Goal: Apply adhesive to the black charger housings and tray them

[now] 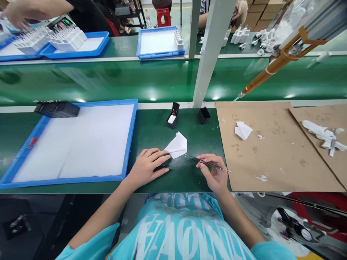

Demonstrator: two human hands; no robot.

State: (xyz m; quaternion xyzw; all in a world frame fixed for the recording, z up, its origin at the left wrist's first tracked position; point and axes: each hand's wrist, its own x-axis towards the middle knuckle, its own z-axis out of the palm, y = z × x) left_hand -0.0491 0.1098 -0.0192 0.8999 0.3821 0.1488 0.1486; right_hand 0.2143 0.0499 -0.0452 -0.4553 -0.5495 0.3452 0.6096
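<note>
My right hand (214,171) grips a pair of dark metal tweezers (204,161), their tips pointing left, just short of a folded white sheet (177,145). Across the sheet's lower left corner lie the fingertips of my left hand (150,166), on the green bench. Between that hand's thumb and fingers is a small dark thing with a shiny edge, mostly covered, so its kind does not show. Beyond the sheet stands a small black case (171,122) with its lid up and something white and red inside. An open-topped black box (204,116) is to its right.
On the left lies a blue-rimmed tray (129,144) with a black block (57,109) on its far corner. Brown cardboard (276,151) at right bears a white scrap (243,130) and white gloves (320,131). An orange-handled tool (271,68) hangs above. Across the green conveyor, a co-worker's arm (40,11) reaches over trays.
</note>
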